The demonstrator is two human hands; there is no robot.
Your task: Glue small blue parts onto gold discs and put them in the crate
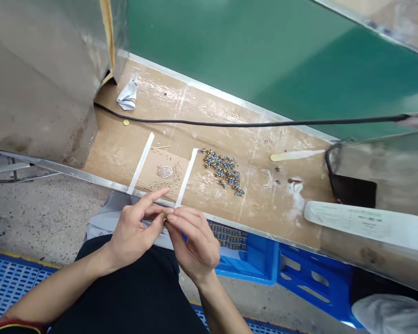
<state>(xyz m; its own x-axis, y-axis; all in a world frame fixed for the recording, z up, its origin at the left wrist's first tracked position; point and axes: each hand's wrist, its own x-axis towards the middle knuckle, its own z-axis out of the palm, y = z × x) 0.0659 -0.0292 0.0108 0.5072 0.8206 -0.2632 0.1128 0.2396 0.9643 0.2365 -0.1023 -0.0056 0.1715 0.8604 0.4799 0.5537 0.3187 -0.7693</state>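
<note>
Just past the front edge of the bench, my left hand [135, 227] and my right hand [193, 239] meet at the fingertips. Both pinch one small brass-and-blue metal part [165, 216], mostly covered by the fingers. My left index finger sticks out toward the bench. Ahead of the hands lies a small clear bag or dish [165, 171], with tiny dark bits [176, 178] scattered around it on the cardboard between two white strips. To its right is a pile of similar blue-and-brass parts [225, 168].
Below the bench edge, a blue crate [261, 255] holds rows of the same parts [230, 236]. A black cable [212, 124] crosses the bench. A crumpled wrapper [127, 94] lies at the back left; a white plastic container [365, 225] lies at right. Metal boxes flank both sides.
</note>
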